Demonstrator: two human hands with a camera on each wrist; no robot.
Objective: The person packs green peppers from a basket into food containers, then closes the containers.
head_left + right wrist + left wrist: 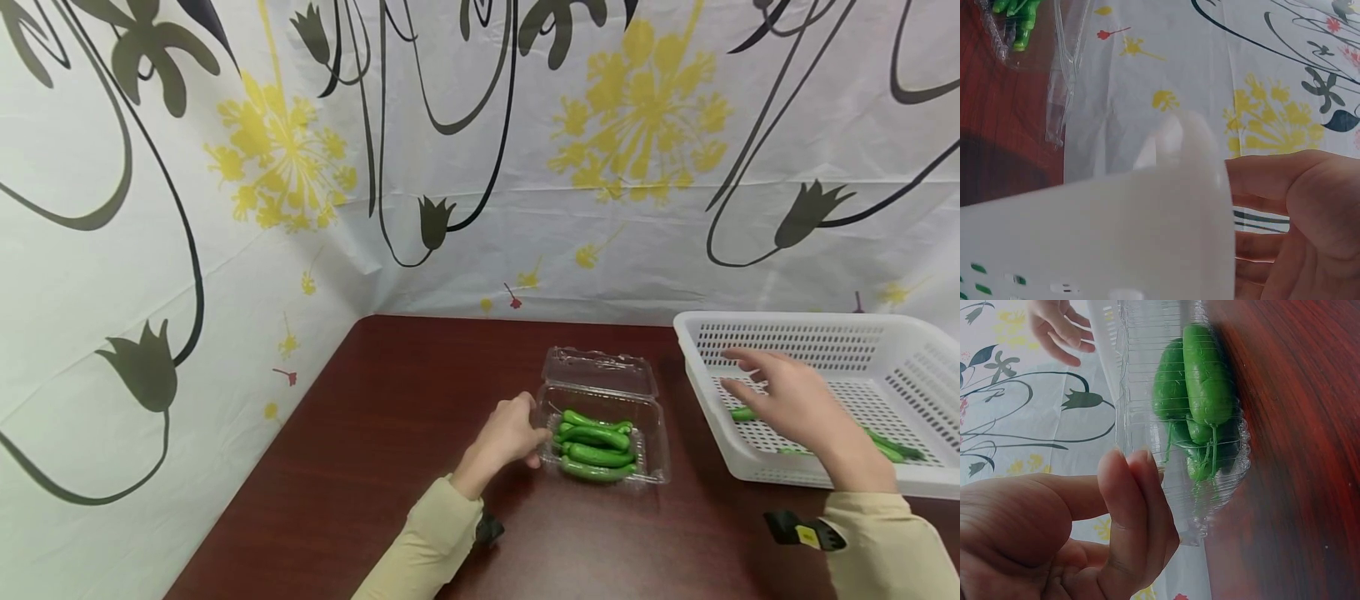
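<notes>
A clear plastic clamshell box [651, 433] stands on the table with its lid [600, 372] folded back. Several green peppers [596, 457] lie side by side in it, their thin stems showing in the left wrist view. At the box's left rim is my left hand [508, 432], pinching the edge between thumb and fingers. My right hand [795, 400] hangs over the white basket [738, 458] with fingers spread and nothing held. Inside the basket are more green peppers [892, 447], partly hidden by the hand and forearm.
The dark red wooden table [360, 467] meets a patterned white cloth [480, 158] at its back and left. The basket's tall slotted walls rise to the right of the box, with a strip of table between them.
</notes>
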